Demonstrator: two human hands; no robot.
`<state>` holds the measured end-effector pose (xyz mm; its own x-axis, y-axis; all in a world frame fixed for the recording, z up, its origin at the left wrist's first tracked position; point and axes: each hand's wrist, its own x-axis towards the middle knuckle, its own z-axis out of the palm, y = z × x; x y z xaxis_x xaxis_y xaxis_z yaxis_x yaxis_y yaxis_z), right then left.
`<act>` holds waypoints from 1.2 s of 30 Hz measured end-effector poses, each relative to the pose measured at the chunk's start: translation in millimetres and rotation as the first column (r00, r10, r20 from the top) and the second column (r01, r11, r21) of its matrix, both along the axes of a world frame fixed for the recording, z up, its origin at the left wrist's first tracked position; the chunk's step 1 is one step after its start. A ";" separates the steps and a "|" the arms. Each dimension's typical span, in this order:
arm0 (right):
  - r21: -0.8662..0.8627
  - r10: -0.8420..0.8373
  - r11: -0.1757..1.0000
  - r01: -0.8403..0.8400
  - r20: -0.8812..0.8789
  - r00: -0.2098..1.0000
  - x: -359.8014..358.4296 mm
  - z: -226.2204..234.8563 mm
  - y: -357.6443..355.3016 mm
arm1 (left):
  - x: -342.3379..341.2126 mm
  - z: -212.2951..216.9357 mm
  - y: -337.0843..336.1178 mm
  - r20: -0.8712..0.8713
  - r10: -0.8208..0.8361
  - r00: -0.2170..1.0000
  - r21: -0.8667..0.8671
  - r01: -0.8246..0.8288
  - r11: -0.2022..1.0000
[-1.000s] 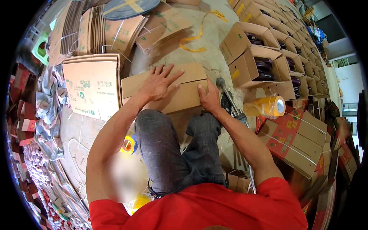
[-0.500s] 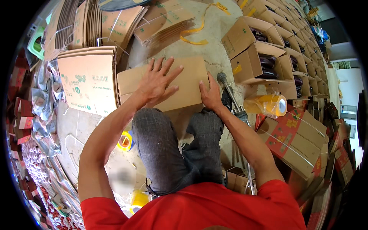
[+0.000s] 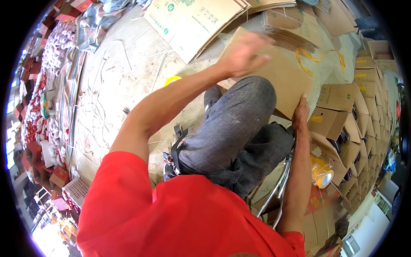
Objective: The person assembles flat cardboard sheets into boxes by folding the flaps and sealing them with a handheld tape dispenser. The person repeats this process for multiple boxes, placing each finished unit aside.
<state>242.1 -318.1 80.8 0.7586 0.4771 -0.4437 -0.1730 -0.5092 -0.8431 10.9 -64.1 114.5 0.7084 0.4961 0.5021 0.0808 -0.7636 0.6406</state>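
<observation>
A plain brown cardboard box (image 3: 287,73) lies in front of my knees, its top panels folded down flat. My right hand (image 3: 301,112) grips the box's near right edge, its thumb at the top. Over the left part of the box is my left hand (image 3: 246,53), smeared by motion. Whether it touches the top cannot be made out, and its fingers are too blurred to read. My bent legs in grey jeans (image 3: 233,124) hide part of the box's near side.
Flattened printed cartons (image 3: 192,21) stand beyond the box, beside another stack (image 3: 295,28). A yellow strap (image 3: 306,60) lies on the floor. Open cartons of eggplants (image 3: 338,139) fill the right. A yellow tape roll (image 3: 322,172) and metal tubes (image 3: 276,188) sit near my right arm.
My view has swung round, so the box appears farther right. My left hand, spread on the box top before, is now in blurred motion. My right hand stays at the box's right end.
</observation>
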 end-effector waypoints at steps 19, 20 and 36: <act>-0.092 -0.054 0.994 0.053 -0.012 0.998 -4.3 15.1 -4.7 | -253.4 -248.5 -70.4 -0.786 0.403 0.470 0.034 -0.617 0.786; -0.054 -0.025 0.998 0.024 -0.025 0.999 -11.0 5.3 12.3 | -281.2 -256.9 -75.0 -0.460 0.650 0.604 0.178 -0.655 0.735; 0.094 0.105 0.988 -0.126 0.206 0.973 -1.1 -19.3 33.4 | -182.6 100.9 -17.9 -0.042 0.274 0.961 -0.490 -0.259 0.832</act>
